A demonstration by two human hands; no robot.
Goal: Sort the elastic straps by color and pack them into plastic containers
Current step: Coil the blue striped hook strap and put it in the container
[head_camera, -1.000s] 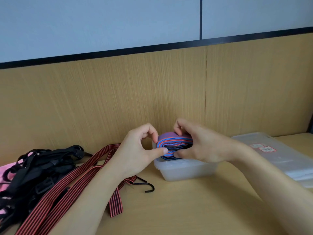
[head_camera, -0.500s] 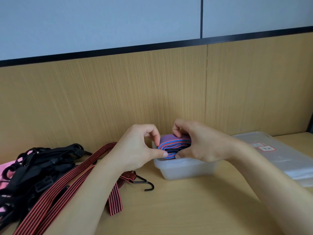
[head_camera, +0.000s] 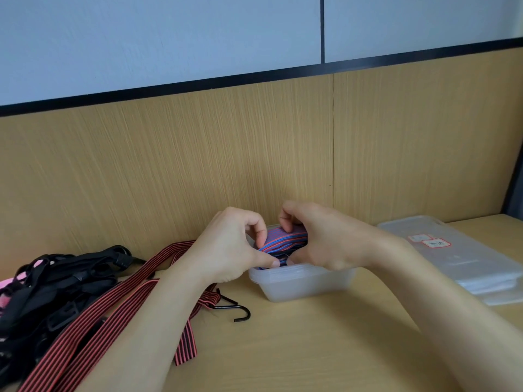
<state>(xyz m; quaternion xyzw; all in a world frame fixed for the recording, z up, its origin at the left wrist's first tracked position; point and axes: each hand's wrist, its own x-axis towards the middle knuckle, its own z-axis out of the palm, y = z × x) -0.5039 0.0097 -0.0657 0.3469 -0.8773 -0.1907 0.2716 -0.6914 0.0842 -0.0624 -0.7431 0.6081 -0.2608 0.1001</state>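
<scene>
A folded blue-and-red striped strap (head_camera: 283, 241) sits partly inside a translucent plastic container (head_camera: 300, 284) against the wooden back panel. My left hand (head_camera: 229, 247) pinches the strap's left end between thumb and curled fingers. My right hand (head_camera: 319, 239) grips the bundle from the right, fingers curled over its top. Both hands hold it at the container's rim, and the lower part of the strap is hidden by the container wall. A red-and-black striped strap (head_camera: 93, 321) with a black hook (head_camera: 235, 309) lies on the table to the left.
A tangle of black straps (head_camera: 56, 281) and something pink (head_camera: 8, 292) lie at the far left. A stack of clear lids or containers (head_camera: 464, 256) with labels lies at the right. The wooden wall panel stands right behind the container.
Both hands have lowered the blue-and-red strap bundle further into the container. The left fingers curl closer to its top.
</scene>
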